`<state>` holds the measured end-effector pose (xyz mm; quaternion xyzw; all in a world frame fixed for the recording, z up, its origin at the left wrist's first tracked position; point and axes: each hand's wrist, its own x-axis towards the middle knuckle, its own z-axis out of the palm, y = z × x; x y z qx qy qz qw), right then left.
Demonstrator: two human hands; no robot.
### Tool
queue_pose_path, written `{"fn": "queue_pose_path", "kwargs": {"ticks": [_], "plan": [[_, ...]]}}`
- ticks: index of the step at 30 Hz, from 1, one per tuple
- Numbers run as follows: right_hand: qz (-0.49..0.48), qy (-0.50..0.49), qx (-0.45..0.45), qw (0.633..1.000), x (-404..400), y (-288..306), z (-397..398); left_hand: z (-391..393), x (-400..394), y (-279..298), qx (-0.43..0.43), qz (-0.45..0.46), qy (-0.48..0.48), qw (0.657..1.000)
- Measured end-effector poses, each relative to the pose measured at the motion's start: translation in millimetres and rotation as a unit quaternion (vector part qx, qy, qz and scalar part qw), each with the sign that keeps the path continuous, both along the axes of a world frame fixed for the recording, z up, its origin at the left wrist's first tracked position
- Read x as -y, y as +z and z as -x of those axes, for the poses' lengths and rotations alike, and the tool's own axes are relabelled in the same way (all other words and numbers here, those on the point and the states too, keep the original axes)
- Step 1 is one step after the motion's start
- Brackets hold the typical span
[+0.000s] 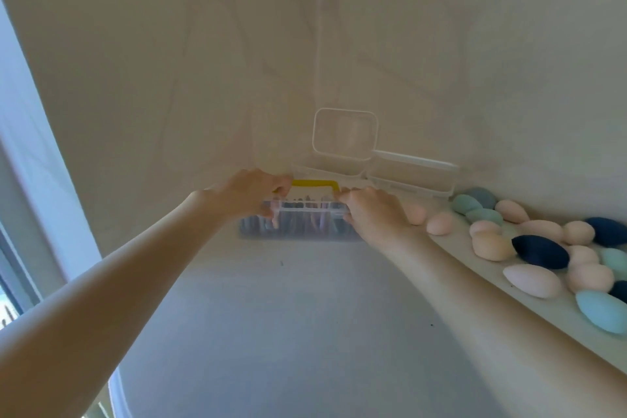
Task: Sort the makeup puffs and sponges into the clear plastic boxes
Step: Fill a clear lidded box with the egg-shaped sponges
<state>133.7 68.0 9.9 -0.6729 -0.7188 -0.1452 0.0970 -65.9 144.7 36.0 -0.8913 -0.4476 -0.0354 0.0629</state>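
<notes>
2 hands (252, 192) (371, 212) grip 1 clear box (302, 217); 2 boxes (342, 146) (412, 175) behind.

White table (305, 332); clear boxes (412, 175); loose pastel sponges (492, 246)

Yellow handle (314, 183); peach, teal, navy sponges (539, 251).

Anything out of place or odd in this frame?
Nothing spilled or damaged. Both hands, left hand and right hand, grip the yellow-handled box. Sponges lie loose to the right, unsorted. One clear box behind has its lid up.
</notes>
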Motion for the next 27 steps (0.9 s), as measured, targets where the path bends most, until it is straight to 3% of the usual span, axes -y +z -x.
{"fn": "queue_pose_path", "kwargs": {"ticks": [11,18,20,22,24,27], "plan": [[-0.014,-0.008,0.009,1.000,-22.4,-5.2,-4.7,-15.7,-4.8,-5.2,-0.015,-0.059,0.025,0.998],[-0.040,-0.010,0.024,0.999,-14.9,-10.2,2.0,-27.1,-4.1,-19.8,-0.089,-0.128,0.078,0.985],[-0.017,0.005,-0.003,1.000,-16.4,-3.3,-1.2,-30.8,-0.1,-10.1,-0.071,-0.096,0.077,0.990],[0.025,0.029,-0.113,0.993,-15.5,8.5,-12.7,-37.5,5.7,-1.5,-0.035,-0.057,0.074,0.995],[-0.007,0.012,-0.219,0.976,-14.1,18.0,-34.6,-47.8,12.4,0.8,0.018,-0.039,0.043,0.998],[-0.042,-0.123,-0.171,0.977,-7.2,17.9,-78.6,-72.5,21.7,-3.9,0.085,-0.054,-0.045,0.994]]}}
